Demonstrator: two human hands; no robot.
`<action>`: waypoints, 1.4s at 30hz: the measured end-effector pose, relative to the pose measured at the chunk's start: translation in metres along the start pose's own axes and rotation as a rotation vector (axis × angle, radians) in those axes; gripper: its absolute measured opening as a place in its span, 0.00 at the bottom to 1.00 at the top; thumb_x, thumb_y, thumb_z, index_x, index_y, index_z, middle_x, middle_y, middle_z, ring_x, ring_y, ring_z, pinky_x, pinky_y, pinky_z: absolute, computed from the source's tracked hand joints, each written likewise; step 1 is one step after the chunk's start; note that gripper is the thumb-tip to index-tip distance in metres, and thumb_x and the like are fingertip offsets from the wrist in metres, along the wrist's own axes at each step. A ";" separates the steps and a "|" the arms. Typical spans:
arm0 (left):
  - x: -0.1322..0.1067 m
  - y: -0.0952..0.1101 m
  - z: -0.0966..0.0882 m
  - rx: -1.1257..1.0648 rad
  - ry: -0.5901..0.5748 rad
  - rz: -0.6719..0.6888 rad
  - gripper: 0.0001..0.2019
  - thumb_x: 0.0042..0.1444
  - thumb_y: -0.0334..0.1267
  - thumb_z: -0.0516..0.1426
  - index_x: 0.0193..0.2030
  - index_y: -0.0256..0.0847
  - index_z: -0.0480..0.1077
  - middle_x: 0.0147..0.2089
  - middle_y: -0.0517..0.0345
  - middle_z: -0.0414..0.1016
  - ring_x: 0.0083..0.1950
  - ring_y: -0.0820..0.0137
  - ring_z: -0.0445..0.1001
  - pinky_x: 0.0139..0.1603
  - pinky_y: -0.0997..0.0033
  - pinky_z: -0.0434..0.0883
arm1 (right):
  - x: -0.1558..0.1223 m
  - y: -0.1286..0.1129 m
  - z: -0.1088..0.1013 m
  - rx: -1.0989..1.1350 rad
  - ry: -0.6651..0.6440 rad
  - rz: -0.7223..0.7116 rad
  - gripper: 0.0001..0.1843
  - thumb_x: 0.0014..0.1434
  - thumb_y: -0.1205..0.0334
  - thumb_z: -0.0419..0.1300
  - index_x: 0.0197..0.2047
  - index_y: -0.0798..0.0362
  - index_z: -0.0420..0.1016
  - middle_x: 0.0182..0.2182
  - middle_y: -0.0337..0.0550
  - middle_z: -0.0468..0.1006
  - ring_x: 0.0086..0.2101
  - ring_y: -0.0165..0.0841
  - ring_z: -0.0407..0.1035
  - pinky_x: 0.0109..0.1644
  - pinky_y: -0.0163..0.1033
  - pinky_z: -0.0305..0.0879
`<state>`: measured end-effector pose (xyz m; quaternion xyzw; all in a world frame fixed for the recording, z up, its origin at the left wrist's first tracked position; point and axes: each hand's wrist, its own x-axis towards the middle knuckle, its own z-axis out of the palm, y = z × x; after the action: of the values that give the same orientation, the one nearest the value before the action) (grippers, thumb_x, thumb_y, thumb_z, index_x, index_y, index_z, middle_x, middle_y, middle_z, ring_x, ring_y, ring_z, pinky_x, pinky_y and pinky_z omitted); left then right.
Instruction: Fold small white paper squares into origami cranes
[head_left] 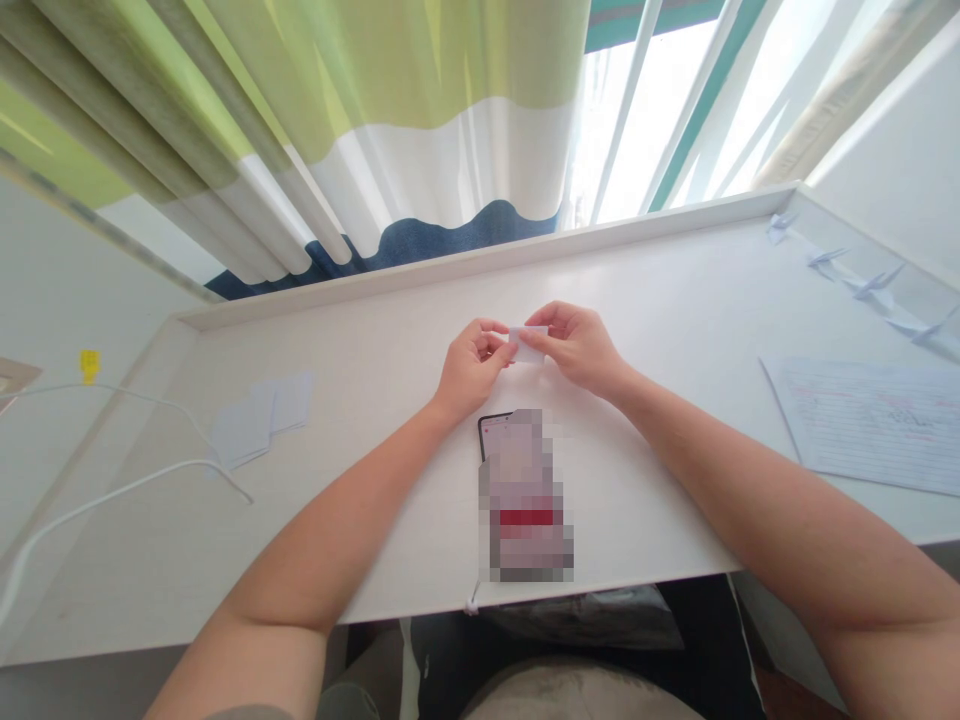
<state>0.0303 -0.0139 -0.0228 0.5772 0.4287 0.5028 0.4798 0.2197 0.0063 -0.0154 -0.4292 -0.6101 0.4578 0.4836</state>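
Small rectangular white paper piece (533, 355) at 12 o'clock from black-rimmed, partly pixelated smartphone (523, 490) on white desk (375, 350). Left hand (472, 368) pinches paper's 9 o'clock end; right hand (579, 345) grips 3 o'clock end, thumb across face. Flat white paper slips (251, 420) between 8 and 9 o'clock; lined handwritten sheet (870, 425) near 4.

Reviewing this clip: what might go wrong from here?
The small white paper is pinched between the fingers of the left hand and right hand; it might slip or crease unevenly.
The phone lies between the forearms, close to the near edge of the desk, so an elbow or forearm could perhaps knock it off.
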 end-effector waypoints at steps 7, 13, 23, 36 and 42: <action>-0.004 0.006 0.001 0.051 -0.142 -0.078 0.21 0.65 0.58 0.64 0.44 0.38 0.76 0.38 0.50 0.85 0.39 0.66 0.83 0.43 0.66 0.77 | -0.001 -0.001 0.003 0.024 0.049 -0.050 0.20 0.55 0.44 0.76 0.37 0.51 0.79 0.29 0.40 0.80 0.29 0.32 0.71 0.34 0.41 0.67; -0.007 0.008 0.001 0.084 -0.199 -0.081 0.21 0.65 0.58 0.65 0.41 0.38 0.78 0.36 0.50 0.86 0.39 0.64 0.85 0.45 0.65 0.76 | -0.002 -0.007 -0.001 -0.155 -0.020 -0.060 0.18 0.60 0.44 0.71 0.34 0.52 0.83 0.27 0.41 0.81 0.25 0.30 0.66 0.30 0.39 0.62; -0.006 0.012 -0.002 -0.001 -0.271 -0.135 0.25 0.58 0.62 0.68 0.35 0.39 0.75 0.32 0.52 0.85 0.34 0.68 0.82 0.41 0.66 0.74 | -0.006 -0.012 0.001 -0.135 -0.034 -0.107 0.18 0.62 0.46 0.69 0.32 0.52 0.82 0.26 0.40 0.81 0.25 0.29 0.65 0.27 0.37 0.59; -0.008 0.013 -0.001 0.028 -0.247 -0.130 0.25 0.60 0.61 0.67 0.33 0.39 0.75 0.30 0.53 0.84 0.29 0.69 0.81 0.37 0.67 0.75 | -0.006 -0.011 0.000 0.022 -0.085 -0.082 0.22 0.60 0.40 0.70 0.33 0.52 0.81 0.27 0.41 0.82 0.28 0.33 0.72 0.34 0.41 0.67; -0.009 0.015 0.000 0.039 -0.186 -0.114 0.24 0.61 0.60 0.67 0.33 0.38 0.76 0.30 0.53 0.84 0.29 0.69 0.81 0.38 0.67 0.75 | -0.005 -0.015 0.000 0.077 -0.056 -0.023 0.26 0.65 0.36 0.65 0.32 0.52 0.79 0.28 0.42 0.80 0.29 0.32 0.72 0.34 0.39 0.69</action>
<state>0.0292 -0.0253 -0.0098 0.6055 0.4241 0.4105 0.5339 0.2194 -0.0017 -0.0020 -0.3900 -0.6103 0.4873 0.4878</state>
